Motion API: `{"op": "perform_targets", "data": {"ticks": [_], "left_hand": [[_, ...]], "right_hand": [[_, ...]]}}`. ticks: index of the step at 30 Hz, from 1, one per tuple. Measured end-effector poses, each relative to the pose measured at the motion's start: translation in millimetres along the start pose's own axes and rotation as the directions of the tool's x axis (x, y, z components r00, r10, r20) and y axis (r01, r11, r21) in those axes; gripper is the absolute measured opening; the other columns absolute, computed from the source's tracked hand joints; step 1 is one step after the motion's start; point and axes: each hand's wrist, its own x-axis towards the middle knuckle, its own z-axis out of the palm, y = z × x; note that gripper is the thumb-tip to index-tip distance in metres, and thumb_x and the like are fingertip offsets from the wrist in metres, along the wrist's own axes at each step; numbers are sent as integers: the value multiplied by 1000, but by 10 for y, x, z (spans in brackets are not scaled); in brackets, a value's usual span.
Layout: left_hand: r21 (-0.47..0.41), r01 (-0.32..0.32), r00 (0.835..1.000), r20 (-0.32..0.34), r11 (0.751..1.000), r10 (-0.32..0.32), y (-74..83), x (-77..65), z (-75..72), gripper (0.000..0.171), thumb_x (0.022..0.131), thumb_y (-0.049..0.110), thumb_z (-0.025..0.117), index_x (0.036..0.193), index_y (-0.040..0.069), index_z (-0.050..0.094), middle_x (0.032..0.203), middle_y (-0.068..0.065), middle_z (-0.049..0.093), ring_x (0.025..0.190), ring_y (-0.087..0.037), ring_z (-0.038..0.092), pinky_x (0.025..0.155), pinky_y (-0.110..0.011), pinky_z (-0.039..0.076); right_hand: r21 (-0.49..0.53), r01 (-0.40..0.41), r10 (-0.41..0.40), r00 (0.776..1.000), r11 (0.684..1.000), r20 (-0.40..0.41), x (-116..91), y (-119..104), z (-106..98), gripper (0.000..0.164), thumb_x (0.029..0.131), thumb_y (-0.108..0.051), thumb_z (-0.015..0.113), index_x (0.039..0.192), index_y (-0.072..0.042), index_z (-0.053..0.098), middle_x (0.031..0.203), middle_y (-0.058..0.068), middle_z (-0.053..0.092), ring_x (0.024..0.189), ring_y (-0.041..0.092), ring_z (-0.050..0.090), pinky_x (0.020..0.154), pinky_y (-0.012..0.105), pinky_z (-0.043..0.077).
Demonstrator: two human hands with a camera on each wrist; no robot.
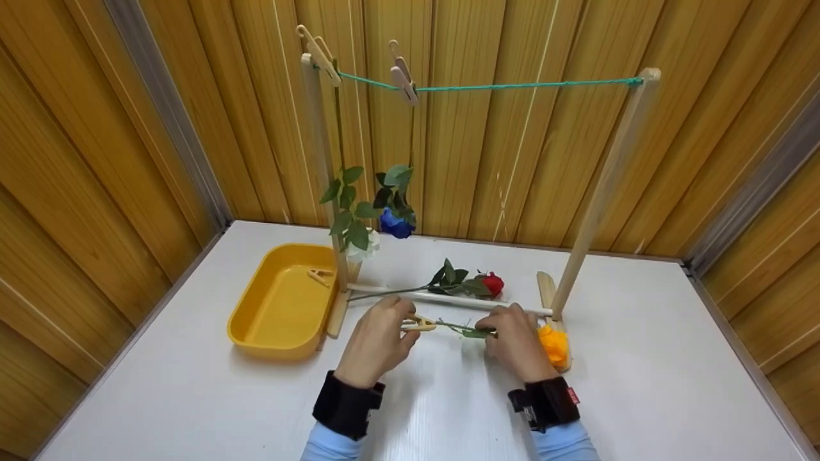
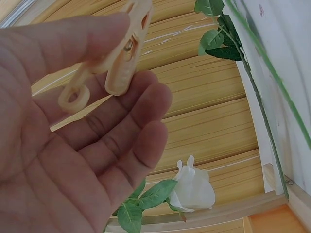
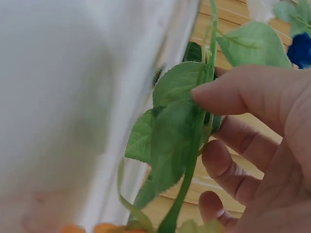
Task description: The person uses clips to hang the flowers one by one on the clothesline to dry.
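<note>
My left hand [image 1: 381, 339] pinches a beige clothespin [image 2: 127, 53] between thumb and fingers, low over the white table. To its right, my right hand [image 1: 516, 339] holds the green leafy stem [image 3: 194, 141] of an orange flower [image 1: 553, 344], thumb against the fingers. The bloom lies beside the right wrist, near the stand's right foot. Beyond both hands a red rose [image 1: 492, 283] lies along the stand's bottom bar. A white rose [image 2: 192, 189] and a blue rose [image 1: 397, 224] hang head down from clothespins [image 1: 404, 82] on the green cord.
A wooden stand carries the green cord [image 1: 512, 86] between its left post and right post [image 1: 599, 205]. On the left sits a yellow tray [image 1: 240, 326] with a loose clothespin [image 1: 319, 275] inside. Wood-patterned walls [image 1: 461, 160] enclose the table [image 1: 640, 384] at back and sides.
</note>
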Motion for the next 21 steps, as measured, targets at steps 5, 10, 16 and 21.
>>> {"op": "perform_targets", "data": {"ticks": [5, 10, 16, 21], "left_hand": [[-3, 14, 1000, 15, 1000, -14, 6, 2, -7, 25, 80, 7, 88, 97, 3, 69, 97, -9, 67, 88, -25, 68, 77, -39, 58], [-2, 19, 1000, 17, 1000, -19, 11, 4, -12, 25, 79, 7, 88, 96, 3, 69, 97, -9, 67, 87, -25, 67, 77, -39, 58], [1, 17, 1000, 15, 1000, -17, 10, 8, -14, 25, 79, 6, 88, 96, 3, 69, 97, -9, 68, 88, -25, 67, 77, -39, 58], [-9, 25, 1000, 16, 1000, -25, 2, 8, -16, 25, 79, 6, 88, 96, 4, 69, 97, -9, 68, 87, -25, 68, 77, -39, 58]], "right_hand": [[-52, -50, 50, 999, 997, -5, -14, 8, -110, 28, 79, 7, 75, 94, -15, 84, 100, 2, 73, 92, 26, 53, 77, 42, 28], [-63, -84, 85, 996, 994, 13, -9, 56, -112, 26, 79, 7, 76, 95, -13, 84, 100, 5, 73, 93, 29, 55, 82, 47, 31], [-37, -137, 139, 989, 990, 44, -20, 121, -70, 28, 78, 11, 73, 94, -10, 84, 98, 8, 76, 94, 32, 58, 87, 50, 30], [-33, -163, 165, 983, 986, 75, -21, 143, -51, 25, 78, 9, 76, 92, -11, 84, 94, 6, 75, 100, 35, 60, 85, 50, 30]]}}
